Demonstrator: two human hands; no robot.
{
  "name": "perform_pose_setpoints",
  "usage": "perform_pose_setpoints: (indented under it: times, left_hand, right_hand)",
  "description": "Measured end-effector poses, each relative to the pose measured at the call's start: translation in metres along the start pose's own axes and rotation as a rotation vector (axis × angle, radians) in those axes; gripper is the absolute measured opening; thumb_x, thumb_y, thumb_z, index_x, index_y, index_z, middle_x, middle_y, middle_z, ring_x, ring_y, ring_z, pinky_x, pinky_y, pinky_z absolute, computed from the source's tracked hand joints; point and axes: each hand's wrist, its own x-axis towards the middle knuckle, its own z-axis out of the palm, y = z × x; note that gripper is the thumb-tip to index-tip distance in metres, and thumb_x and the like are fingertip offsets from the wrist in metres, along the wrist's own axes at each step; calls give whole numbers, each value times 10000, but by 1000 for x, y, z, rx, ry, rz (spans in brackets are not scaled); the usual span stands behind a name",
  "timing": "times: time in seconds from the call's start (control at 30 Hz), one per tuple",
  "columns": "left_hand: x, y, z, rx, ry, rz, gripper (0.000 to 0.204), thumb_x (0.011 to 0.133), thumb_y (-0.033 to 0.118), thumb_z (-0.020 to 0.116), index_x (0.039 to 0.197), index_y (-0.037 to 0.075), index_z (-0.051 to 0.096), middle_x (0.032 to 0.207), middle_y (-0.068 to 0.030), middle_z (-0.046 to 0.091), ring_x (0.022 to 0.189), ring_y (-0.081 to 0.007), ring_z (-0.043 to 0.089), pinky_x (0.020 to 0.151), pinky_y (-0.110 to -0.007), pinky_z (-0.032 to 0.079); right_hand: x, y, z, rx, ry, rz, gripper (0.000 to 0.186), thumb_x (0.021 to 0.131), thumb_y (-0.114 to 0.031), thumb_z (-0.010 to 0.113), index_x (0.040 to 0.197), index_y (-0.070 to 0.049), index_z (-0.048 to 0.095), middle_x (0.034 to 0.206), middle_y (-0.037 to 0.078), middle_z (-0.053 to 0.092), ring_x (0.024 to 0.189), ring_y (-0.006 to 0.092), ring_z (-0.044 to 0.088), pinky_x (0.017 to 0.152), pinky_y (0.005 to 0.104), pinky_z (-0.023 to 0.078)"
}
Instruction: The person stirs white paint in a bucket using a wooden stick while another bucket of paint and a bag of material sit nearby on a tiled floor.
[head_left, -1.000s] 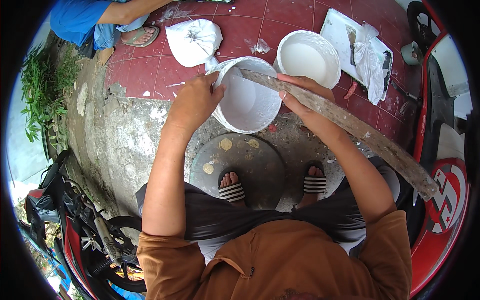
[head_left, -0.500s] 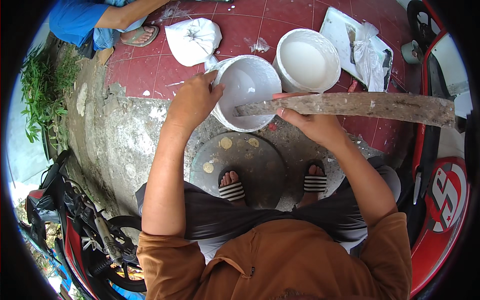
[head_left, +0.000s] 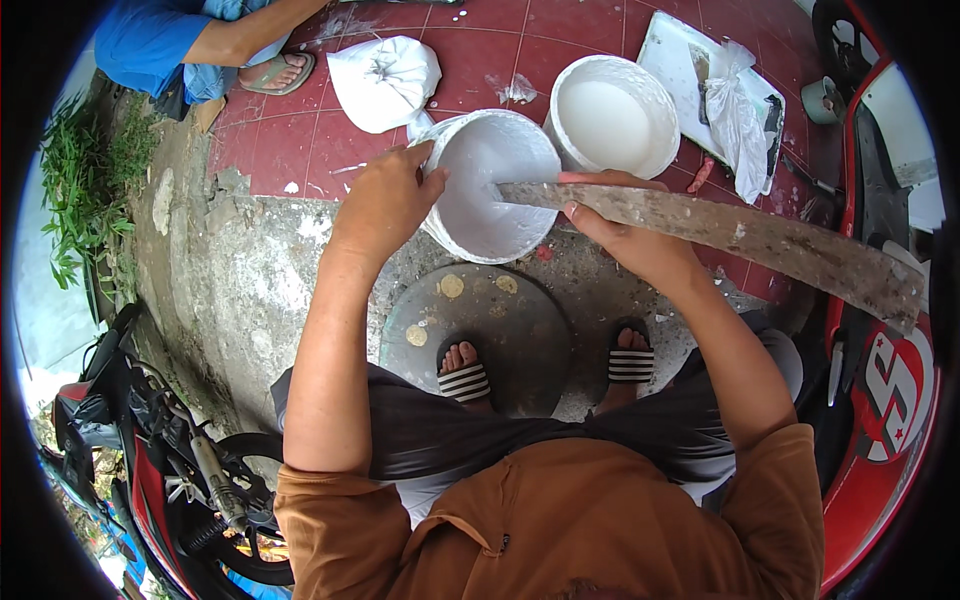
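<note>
My left hand [head_left: 390, 200] grips the left rim of a white plastic bucket [head_left: 510, 145] with pale, wet material inside. My right hand [head_left: 625, 225] holds a long, weathered wooden plank [head_left: 750, 240] tilted across the bucket; one end is down inside it, the other reaches toward the right. Just behind to the right stands a second white bucket [head_left: 610, 120] filled with pale liquid. A tied white sack [head_left: 383, 85] lies on the tiles behind my left hand.
A co-worker's arm [head_left: 240, 35] and sandaled foot are at upper left. A stained white board [head_left: 670, 60] with crumpled plastic lies upper right. A motorcycle [head_left: 180, 470] stands lower left, another red vehicle [head_left: 880, 480] at right. Plants [head_left: 85, 190] grow at left.
The plank's outer end swung up to nearly level, then dipped partly back down. Its inner end moved nearer me, then slightly away. My left hand stayed on the rim.
</note>
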Motion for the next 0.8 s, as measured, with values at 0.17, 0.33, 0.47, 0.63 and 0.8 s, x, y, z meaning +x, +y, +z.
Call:
perform_pose_setpoints:
  times: [0.17, 0.33, 0.47, 0.63, 0.8]
  left_hand:
    - [-3, -2, 1, 3, 40, 22, 361, 977, 294, 642, 1207, 19, 683, 855, -216, 671, 797, -354, 687, 779, -466, 520]
    - [-4, -4, 3, 12, 67, 23, 348, 975, 286, 642, 1191, 16, 681, 842, -210, 658, 778, -358, 672, 769, -472, 516]
    - [-5, 6, -3, 1, 9, -26, 334, 965, 270, 625, 1160, 3, 671, 1047, -270, 689, 987, -450, 682, 868, -529, 540]
    - [-8, 7, -4, -16, 7, -37, 331, 960, 267, 628, 1145, -5, 668, 1049, -273, 687, 996, -449, 679, 880, -529, 536]
    - [-8, 7, -2, -13, 19, -22, 329, 960, 269, 630, 1132, -9, 669, 1039, -274, 688, 991, -449, 676, 879, -528, 533]
  right_hand:
    - [-4, 1, 5, -54, -120, -39, 292, 935, -190, 735, 1205, -82, 749, 1062, 72, 757, 976, 132, 688, 890, 304, 529]
    - [1, 15, 10, 1, -6, -145, 287, 949, -226, 729, 1214, -118, 744, 913, 46, 744, 837, 134, 689, 789, 297, 540]
    - [10, 26, 9, 22, 84, -196, 288, 942, -211, 735, 1215, -121, 744, 988, 51, 740, 889, 131, 681, 833, 289, 533]
    - [9, 9, 0, 72, 46, -162, 275, 936, -183, 723, 1202, -121, 747, 1038, 63, 734, 940, 130, 683, 861, 289, 535]
    - [-2, 5, 2, -79, -42, -55, 288, 941, -212, 715, 1211, -116, 740, 926, 58, 740, 849, 122, 698, 789, 288, 541]
